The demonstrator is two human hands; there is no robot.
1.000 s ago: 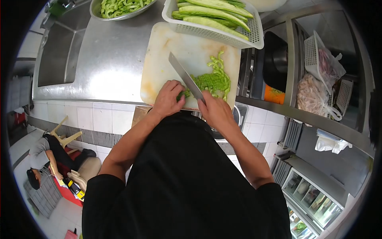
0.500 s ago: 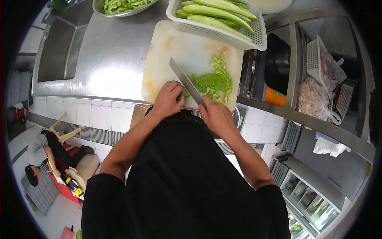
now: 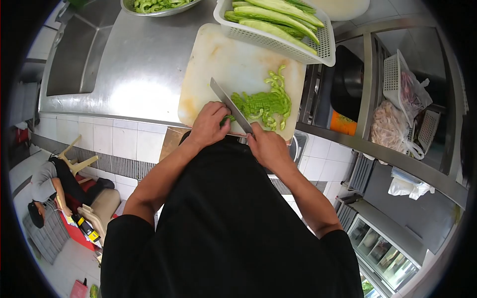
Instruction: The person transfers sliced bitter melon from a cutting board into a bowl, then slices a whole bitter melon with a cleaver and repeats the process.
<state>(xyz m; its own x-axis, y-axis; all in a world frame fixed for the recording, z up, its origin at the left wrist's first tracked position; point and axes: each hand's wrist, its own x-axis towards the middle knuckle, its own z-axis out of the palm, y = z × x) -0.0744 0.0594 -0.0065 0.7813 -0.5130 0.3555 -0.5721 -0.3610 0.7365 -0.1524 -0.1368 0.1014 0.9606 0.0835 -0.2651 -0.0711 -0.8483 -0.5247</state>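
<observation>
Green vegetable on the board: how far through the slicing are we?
Done: a pile of slices beside the knife, more in the metal bowl. In hand: right hand grips the knife, left hand pins a short stub at the blade. Left: the stub, plus long halves filling the white basket.

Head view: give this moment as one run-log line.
left hand: holds green vegetable; right hand: holds long steel knife; white plastic board: green slices

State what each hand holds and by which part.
The right hand grips the knife by its handle. The left hand pins the green vegetable at its uncut end on the cutting board.
</observation>
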